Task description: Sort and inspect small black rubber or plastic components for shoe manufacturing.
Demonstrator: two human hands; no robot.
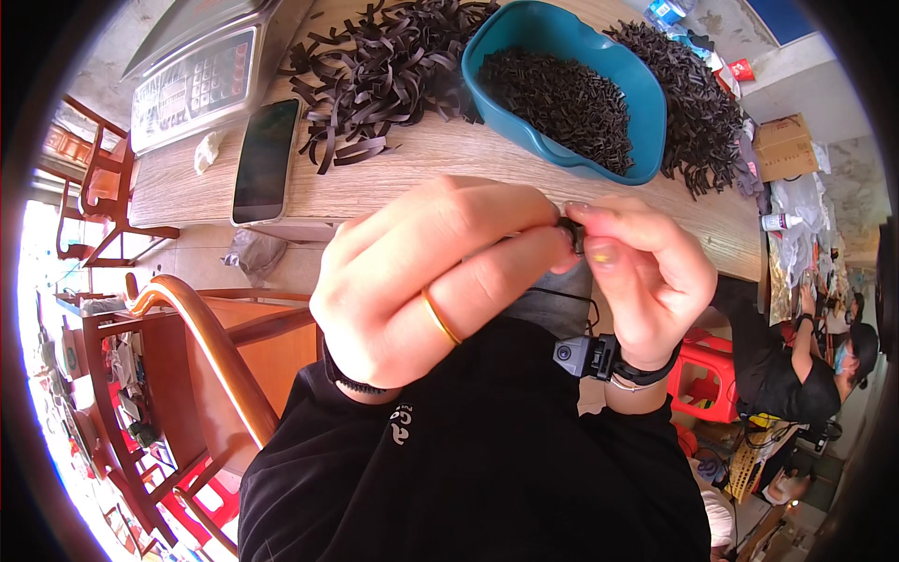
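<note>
From the head view, you have both hands meeting right in front of your chest, just short of the table (421, 157). Your right hand (651, 272) pinches a small dark piece (574, 240) between thumb and forefinger, and your left hand (412, 272), gold ring (438, 318) showing, closes its curled fingertips on the same piece from the other side. It sits right there, clamped where the fingertips meet, mostly hidden by them. Beyond your knuckles, a blue-green basin (609, 70) holds a heap of short dark bits (562, 103), with a pile of long dark strips (403, 66) to its left and another dark pile (688, 103) to its right. Farther left, a phone (267, 164) lies beside a scale (201, 89).
</note>
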